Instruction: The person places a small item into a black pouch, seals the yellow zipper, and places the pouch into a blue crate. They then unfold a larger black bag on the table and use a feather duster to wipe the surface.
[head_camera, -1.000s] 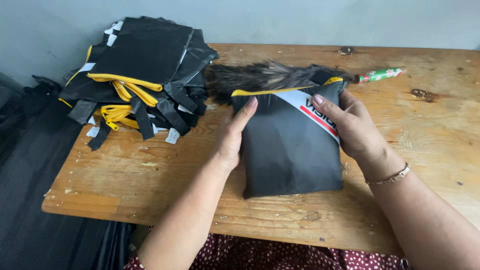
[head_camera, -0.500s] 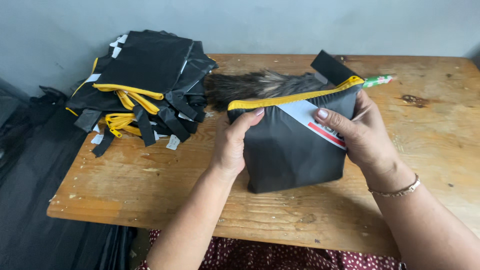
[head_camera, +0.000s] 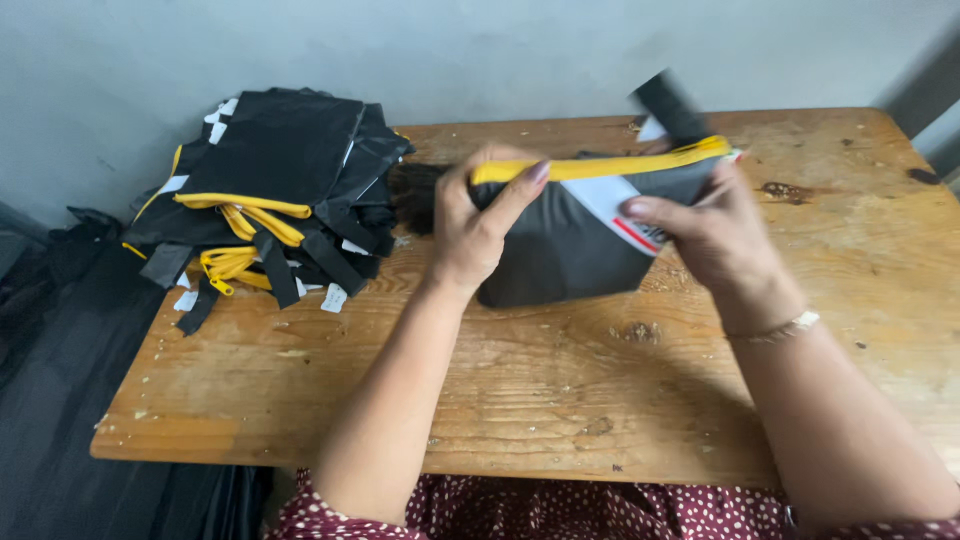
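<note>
Left hand (head_camera: 478, 228) pinching the yellow-zippered top edge of a black fabric pouch (head_camera: 560, 250), thumb in front and fingers curled over; right hand (head_camera: 705, 232) closed on its other end near the white label, holding it raised just above the wooden table (head_camera: 520, 400). Soft, light and floppy by the look of it, likely best gripped along the stiffer zipper seam. Out beyond the left hand, a stack of similar black pouches (head_camera: 280, 190), apart from the held one.

A white label with a red stripe (head_camera: 618, 207) sits on the held black pouch (head_camera: 560, 250); small white tags (head_camera: 333, 298) edge the stacked pouches (head_camera: 275, 190).
</note>
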